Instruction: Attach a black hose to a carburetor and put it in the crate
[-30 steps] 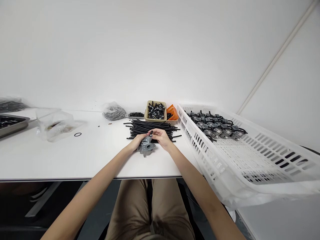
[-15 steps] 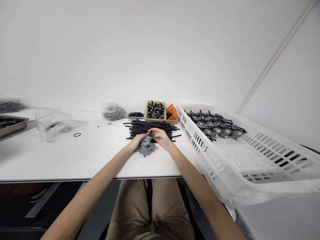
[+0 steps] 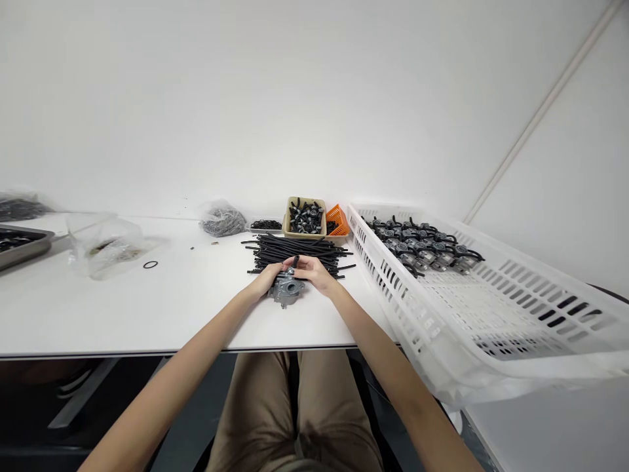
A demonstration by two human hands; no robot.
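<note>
- While both hands meet near the middle of the white table (image 3: pixel 147 314), the left hand (image 3: pixel 268 278) cups a small grey metal part (image 3: pixel 287 288) from its left side, fingers curled against the casting.
- Just right of it, the right hand (image 3: pixel 314 272) has thumb and fingertips pinched together on a short black tube (image 3: pixel 295 261) that stands up from the top of the metal part.
- Resting on the table right below the fingertips, the metal part looks cast and dull silver, blocky, with a round opening in its face.
- Judging by this, the tube is at its fitting on the part; whether it is fully seated cannot be told at this size.
- Just beyond the fingers lies a pile of black tubes (image 3: pixel 299 249), thin, straight, matte and rubbery-looking, lying roughly parallel; many are unused.
- Farther past the fingertips sits a small beige box (image 3: pixel 289 223) of dark small parts, with a small orange basket (image 3: pixel 339 219) touching its right side.
- Right of the right hand, a big white slotted plastic crate (image 3: pixel 491 314) holds rows of finished-looking metal parts with curved black tubes (image 3: pixel 422 246) at its far end; most of the crate floor is bare, so the work seems early in the batch.
- Well left of the left hand lie a loose black rubber ring (image 3: pixel 150 264), crinkled clear plastic bags (image 3: pixel 105 242) and the edge of a metal tray (image 3: pixel 24 246).
</note>
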